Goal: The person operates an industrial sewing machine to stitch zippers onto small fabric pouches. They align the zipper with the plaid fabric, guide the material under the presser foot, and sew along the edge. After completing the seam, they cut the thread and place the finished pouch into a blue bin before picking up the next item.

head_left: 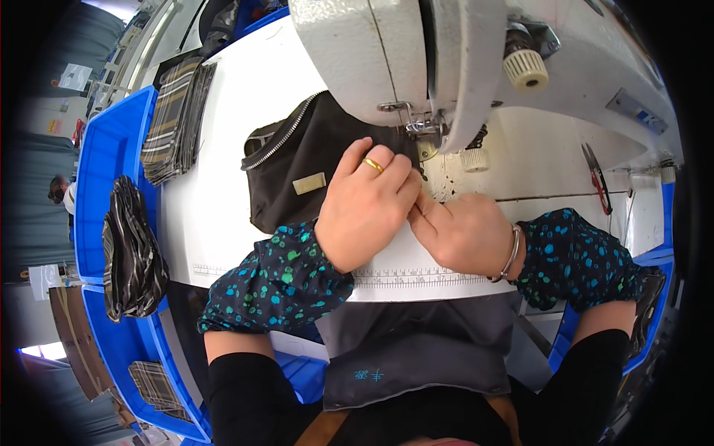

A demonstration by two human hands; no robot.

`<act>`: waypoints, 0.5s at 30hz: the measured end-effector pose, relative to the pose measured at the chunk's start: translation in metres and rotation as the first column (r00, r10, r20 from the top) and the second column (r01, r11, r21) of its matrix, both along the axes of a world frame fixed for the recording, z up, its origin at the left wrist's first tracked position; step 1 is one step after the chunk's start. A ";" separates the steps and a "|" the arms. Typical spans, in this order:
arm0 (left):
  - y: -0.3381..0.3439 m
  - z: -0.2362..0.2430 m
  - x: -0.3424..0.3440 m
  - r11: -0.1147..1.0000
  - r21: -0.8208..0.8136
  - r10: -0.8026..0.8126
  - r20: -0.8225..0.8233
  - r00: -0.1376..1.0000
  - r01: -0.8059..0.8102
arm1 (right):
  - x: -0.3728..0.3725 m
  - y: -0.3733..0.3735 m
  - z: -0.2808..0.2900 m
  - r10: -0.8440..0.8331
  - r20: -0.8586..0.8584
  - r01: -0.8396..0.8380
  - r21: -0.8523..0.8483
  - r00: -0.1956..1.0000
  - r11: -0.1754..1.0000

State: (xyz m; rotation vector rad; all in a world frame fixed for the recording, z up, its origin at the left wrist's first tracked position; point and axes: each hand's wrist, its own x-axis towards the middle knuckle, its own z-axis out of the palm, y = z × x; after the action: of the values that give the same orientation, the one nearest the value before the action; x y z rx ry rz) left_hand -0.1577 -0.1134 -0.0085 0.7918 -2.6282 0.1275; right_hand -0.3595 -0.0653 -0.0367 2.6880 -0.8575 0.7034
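Dark, matte fabric makes up the one pouch [297, 167] lying on the white tabletop [216, 201], with a metal zipper along its upper edge and a small pale rectangular label sewn on; its right end sits under the presser foot [421, 126] of a single off-white sewing machine [416, 59]. Two hands work it: the left hand [368, 204], with one gold ring, lies flat on the pouch, fingers spread and pressing, clamped on nothing. The right hand [465, 230], with one silver bangle, touches it just beside, fingers curled together at the cloth's edge. Two stacks of plaid fabric [175, 119] lie to the left, one in a blue bin [100, 163]. One pair of red-handled snips [597, 178] rests at right.
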 end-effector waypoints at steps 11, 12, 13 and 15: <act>-0.017 -0.004 0.000 0.994 0.000 0.105 -0.034 0.994 -0.105 | -0.001 -0.014 0.002 -0.104 -0.001 0.104 -0.003 0.995 0.995; -0.016 0.000 0.003 0.992 0.025 0.123 -0.031 0.992 -0.122 | -0.002 -0.012 0.001 -0.106 -0.012 0.107 0.004 0.994 0.994; -0.015 0.002 0.006 0.989 0.050 0.141 -0.027 0.990 -0.139 | -0.002 -0.010 0.000 -0.109 -0.022 0.109 0.010 0.994 0.994; -0.016 0.002 0.009 0.992 0.027 0.128 -0.056 0.990 -0.127 | -0.002 -0.008 0.000 -0.103 -0.028 0.104 0.024 0.994 0.994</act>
State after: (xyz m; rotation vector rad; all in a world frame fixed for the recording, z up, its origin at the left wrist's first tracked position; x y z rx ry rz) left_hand -0.1488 -0.1291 -0.0060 0.9576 -2.5287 0.1077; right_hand -0.3617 -0.0733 -0.0371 2.6463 -0.9977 0.6365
